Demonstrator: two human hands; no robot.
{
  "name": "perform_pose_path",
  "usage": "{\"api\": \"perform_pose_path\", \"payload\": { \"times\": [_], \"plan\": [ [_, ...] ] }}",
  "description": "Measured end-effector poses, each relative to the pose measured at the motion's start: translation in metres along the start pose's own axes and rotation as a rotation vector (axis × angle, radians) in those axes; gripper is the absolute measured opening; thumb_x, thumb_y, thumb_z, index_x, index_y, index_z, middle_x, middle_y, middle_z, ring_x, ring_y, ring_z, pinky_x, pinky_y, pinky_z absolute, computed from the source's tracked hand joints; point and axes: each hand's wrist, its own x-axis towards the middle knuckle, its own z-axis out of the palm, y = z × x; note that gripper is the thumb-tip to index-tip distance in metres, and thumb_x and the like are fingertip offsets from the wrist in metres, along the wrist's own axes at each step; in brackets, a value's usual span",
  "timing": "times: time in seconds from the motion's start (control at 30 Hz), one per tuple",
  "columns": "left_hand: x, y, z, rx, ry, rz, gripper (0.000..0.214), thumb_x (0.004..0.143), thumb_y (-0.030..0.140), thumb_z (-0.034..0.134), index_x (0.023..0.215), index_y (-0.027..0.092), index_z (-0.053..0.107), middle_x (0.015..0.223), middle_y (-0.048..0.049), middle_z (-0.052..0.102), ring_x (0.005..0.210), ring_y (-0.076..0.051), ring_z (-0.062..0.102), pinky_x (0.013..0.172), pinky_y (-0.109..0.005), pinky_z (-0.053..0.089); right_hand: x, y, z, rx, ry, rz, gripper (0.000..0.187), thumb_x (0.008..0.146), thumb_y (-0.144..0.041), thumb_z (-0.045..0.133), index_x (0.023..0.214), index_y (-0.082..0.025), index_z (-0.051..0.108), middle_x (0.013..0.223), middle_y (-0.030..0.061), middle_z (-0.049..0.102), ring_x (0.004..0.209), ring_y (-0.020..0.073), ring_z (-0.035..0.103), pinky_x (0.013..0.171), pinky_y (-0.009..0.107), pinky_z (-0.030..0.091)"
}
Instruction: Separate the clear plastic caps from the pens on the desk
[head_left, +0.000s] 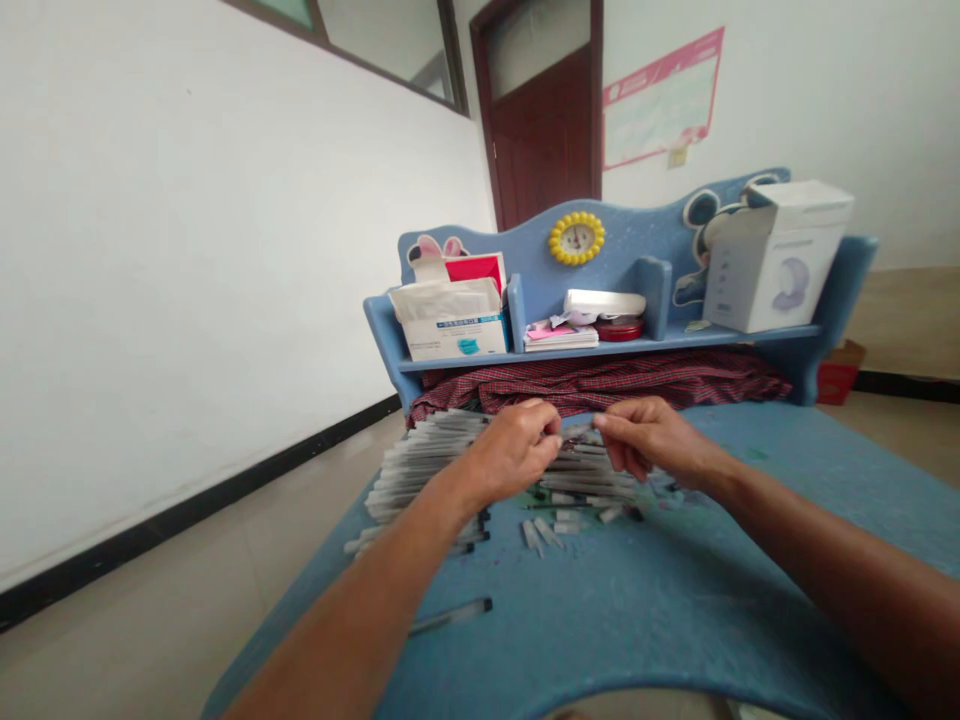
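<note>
— Head view: what is held?
— Left hand point(514, 452) and right hand point(646, 440) each pinch one end of a pen point(577, 430), over the blue desk point(675, 610).
— Around it?
— Stacked pens point(424, 460) lie beneath, loose caps point(541, 535) nearer the person, and a plaid cloth point(600, 380) behind.

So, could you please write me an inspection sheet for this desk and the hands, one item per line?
Surface: blue desk, worn, with stains.
Job's things: slim grey piece pinched between both hands; pile of pens stacked behind the left hand.
Clutter: loose small parts; single pen lying apart, nearer the person.
Grippers: left hand and right hand, fingers closed on the piece's ends.
Cables: nothing seen.
Surroundings: shelf with mask box, yellow clock, white box; plaid cloth under it; brown door behind.
</note>
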Motion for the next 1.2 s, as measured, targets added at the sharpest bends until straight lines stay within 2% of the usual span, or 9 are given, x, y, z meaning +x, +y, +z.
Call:
{"api": "perform_pose_path", "payload": {
  "times": [0.07,0.13,0.27,0.4,0.77,0.93,1.07,1.2],
  "plan": [
    [0.014,-0.003,0.015,-0.022,0.113,0.034,0.008,0.077,0.01,0.048,0.075,0.016,0.052,0.073,0.0005,0.051,0.067,-0.012,0.049,0.061,-0.022,0.038,0.001,0.005,-0.012,0.086,0.033,0.033,0.047,0.08,-0.057,0.049,0.055,-0.016,0.049,0.043,-0.0004,0.055,0.029,0.0075,0.043,0.03,0.018,0.029],
    [0.02,-0.005,0.032,-0.02,0.177,0.079,0.008,0.079,0.01,0.047,0.077,0.016,0.052,0.076,-0.0007,0.052,0.071,-0.013,0.05,0.065,-0.024,0.04,0.0,0.012,-0.02,0.091,0.051,0.061,0.048,0.079,-0.058,0.049,0.055,-0.016,0.05,0.042,-0.0001,0.055,0.028,0.0074,0.042,0.029,0.018,0.029],
    [0.016,-0.009,0.05,-0.027,0.174,0.164,0.007,0.08,0.01,0.049,0.083,0.015,0.053,0.083,-0.0036,0.053,0.078,-0.015,0.052,0.072,-0.026,0.042,0.0,0.022,-0.024,0.013,0.025,0.097,0.048,0.078,-0.055,0.053,0.051,-0.016,0.047,0.036,-0.0022,0.05,0.024,0.0051,0.036,0.026,0.016,0.024],
    [0.006,-0.012,0.046,-0.051,0.18,0.165,0.01,0.077,0.007,0.054,0.082,0.015,0.052,0.084,-0.0038,0.053,0.079,-0.016,0.052,0.072,-0.026,0.043,-0.001,0.022,-0.02,0.041,-0.052,0.08,0.047,0.081,-0.053,0.05,0.052,-0.016,0.048,0.037,-0.0028,0.051,0.025,0.0048,0.036,0.027,0.016,0.025],
    [-0.001,-0.011,0.029,0.012,0.123,0.177,0.008,0.079,0.008,0.058,0.076,0.014,0.053,0.077,-0.0027,0.054,0.073,-0.015,0.053,0.067,-0.025,0.041,-0.003,0.026,-0.016,0.165,-0.092,0.023,0.038,0.075,-0.049,0.06,0.062,-0.013,0.059,0.046,-0.002,0.058,0.029,0.0062,0.045,0.03,0.017,0.033],
    [-0.002,-0.012,0.026,0.064,0.096,0.192,0.007,0.082,0.01,0.054,0.077,0.014,0.054,0.077,-0.0028,0.054,0.072,-0.015,0.053,0.067,-0.025,0.041,-0.005,0.027,-0.014,0.153,-0.121,0.022,0.046,0.077,-0.054,0.056,0.056,-0.013,0.056,0.042,-0.0019,0.055,0.031,0.0063,0.047,0.032,0.016,0.035],
    [-0.003,-0.01,0.026,0.133,0.073,0.191,0.008,0.084,0.011,0.05,0.077,0.015,0.053,0.078,-0.0038,0.054,0.074,-0.015,0.053,0.067,-0.025,0.042,-0.005,0.025,-0.009,0.215,-0.077,0.092,0.048,0.079,-0.06,0.049,0.063,-0.014,0.054,0.043,-0.0018,0.057,0.028,0.0072,0.047,0.029,0.016,0.033],
    [-0.004,-0.011,0.027,0.163,0.049,0.184,0.008,0.085,0.013,0.048,0.079,0.015,0.052,0.08,-0.0042,0.053,0.075,-0.016,0.052,0.068,-0.026,0.042,-0.005,0.026,-0.008,0.232,-0.068,0.09,0.044,0.077,-0.056,0.054,0.063,-0.015,0.053,0.043,-0.0021,0.058,0.028,0.007,0.047,0.028,0.016,0.031]
  ]
}}
